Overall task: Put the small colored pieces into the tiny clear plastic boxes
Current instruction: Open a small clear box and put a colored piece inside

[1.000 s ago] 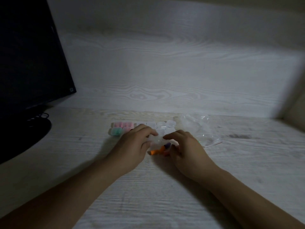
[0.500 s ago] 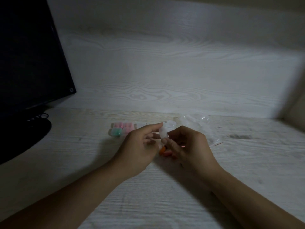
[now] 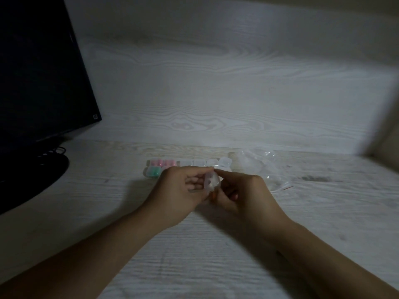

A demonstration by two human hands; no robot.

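Observation:
Both hands meet over the desk around one tiny clear plastic box [image 3: 211,181]. My left hand [image 3: 183,190] pinches its left side between thumb and fingers. My right hand [image 3: 239,193] pinches the box's top right corner with its fingertips, and a bit of an orange piece [image 3: 212,194] shows under the box by the right palm. Behind the hands lies a row of small boxes [image 3: 194,164]: those on the left hold pink pieces [image 3: 163,162] and a green piece [image 3: 154,171], the rest look clear.
A crumpled clear plastic bag [image 3: 257,167] lies to the right of the row. A dark monitor [image 3: 38,83] on a round stand [image 3: 43,178] fills the left side. A wood-grain wall panel [image 3: 216,93] rises behind the pale wooden desk [image 3: 194,255].
Both hands have lifted off the desk with a clear box between them. The orange piece that lay in plain view is now mostly hidden behind the box and right hand.

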